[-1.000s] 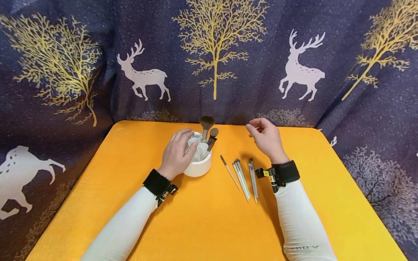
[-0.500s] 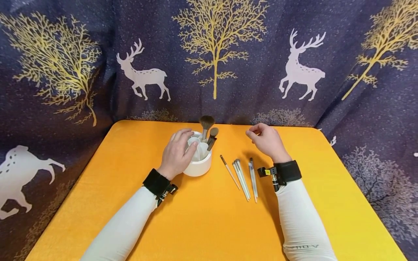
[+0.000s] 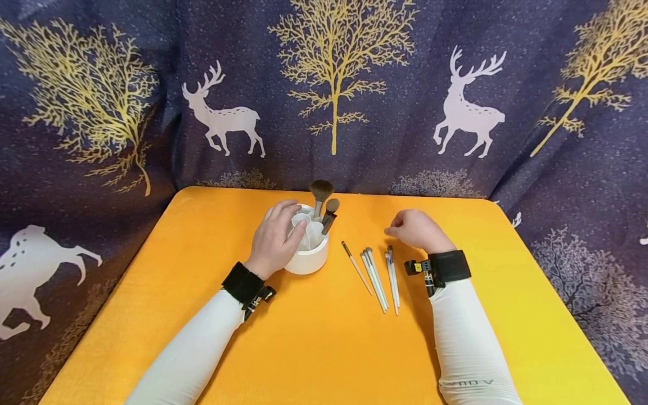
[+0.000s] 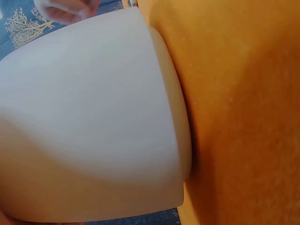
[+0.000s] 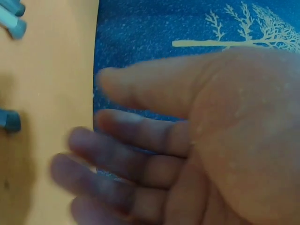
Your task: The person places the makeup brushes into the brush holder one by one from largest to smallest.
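Note:
My left hand [image 3: 273, 241] grips a white round brush holder [image 3: 307, 262], with thumb and fingers spread round its rim. Its smooth outer wall [image 4: 98, 108] fills much of the left wrist view. Two makeup brushes stand in the holder: a large fluffy one [image 3: 321, 190] and a smaller one [image 3: 331, 207] leaning right. My right hand [image 3: 416, 229] hovers just beyond several thin makeup brushes lying on the table. In the right wrist view the fingers [image 5: 136, 171] are loosely bent and the thumb is apart from them, with nothing between.
A single slim makeup brush [image 3: 356, 268] lies right of the holder. Beside it are a bundle of pale-handled brushes [image 3: 375, 281] and another small group [image 3: 392, 281]. The orange table [image 3: 314, 349] ends at the back against a dark curtain [image 3: 283, 140] printed with deer and trees.
My right hand has come down and nearer, toward the heads of the lying brushes. The left hand and the holder have stayed in place.

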### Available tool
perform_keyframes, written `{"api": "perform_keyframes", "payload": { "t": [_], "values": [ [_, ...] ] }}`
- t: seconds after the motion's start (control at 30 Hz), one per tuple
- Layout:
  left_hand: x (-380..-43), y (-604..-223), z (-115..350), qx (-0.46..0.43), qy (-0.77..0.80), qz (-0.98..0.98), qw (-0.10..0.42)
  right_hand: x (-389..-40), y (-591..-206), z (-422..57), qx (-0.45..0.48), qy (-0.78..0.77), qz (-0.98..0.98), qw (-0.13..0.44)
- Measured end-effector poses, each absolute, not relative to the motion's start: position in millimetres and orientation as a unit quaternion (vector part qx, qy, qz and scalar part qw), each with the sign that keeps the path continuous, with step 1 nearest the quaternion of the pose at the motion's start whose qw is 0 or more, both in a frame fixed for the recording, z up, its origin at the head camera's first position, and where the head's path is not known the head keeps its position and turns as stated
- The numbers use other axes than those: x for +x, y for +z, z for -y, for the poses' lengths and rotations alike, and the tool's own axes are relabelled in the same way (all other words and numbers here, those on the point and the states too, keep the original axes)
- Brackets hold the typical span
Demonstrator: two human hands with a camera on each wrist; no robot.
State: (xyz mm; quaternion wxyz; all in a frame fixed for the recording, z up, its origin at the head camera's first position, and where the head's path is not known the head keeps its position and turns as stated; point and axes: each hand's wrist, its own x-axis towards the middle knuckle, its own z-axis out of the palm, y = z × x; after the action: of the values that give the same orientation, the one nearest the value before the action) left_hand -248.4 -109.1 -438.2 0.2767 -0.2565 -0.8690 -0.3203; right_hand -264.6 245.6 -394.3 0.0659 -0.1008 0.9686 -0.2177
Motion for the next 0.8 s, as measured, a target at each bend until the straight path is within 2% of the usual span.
{"api": "perform_keyframes", "payload": {
  "t": [0.17,0.4,0.8],
  "values": [
    [-249,-439,110,-0.255,-0.317,0.87,0.28,-264,-398,-249,-0.11,-0.195,-0.965,0.14],
    [-249,-439,109,-0.256,-0.315,0.869,0.282,-266,-403,-253,-0.118,-0.205,-0.95,0.204],
    [-251,-440,108,-0.251,-0.311,0.872,0.284,-269,-419,-253,-0.068,-0.243,-0.933,0.257]
  ]
}}
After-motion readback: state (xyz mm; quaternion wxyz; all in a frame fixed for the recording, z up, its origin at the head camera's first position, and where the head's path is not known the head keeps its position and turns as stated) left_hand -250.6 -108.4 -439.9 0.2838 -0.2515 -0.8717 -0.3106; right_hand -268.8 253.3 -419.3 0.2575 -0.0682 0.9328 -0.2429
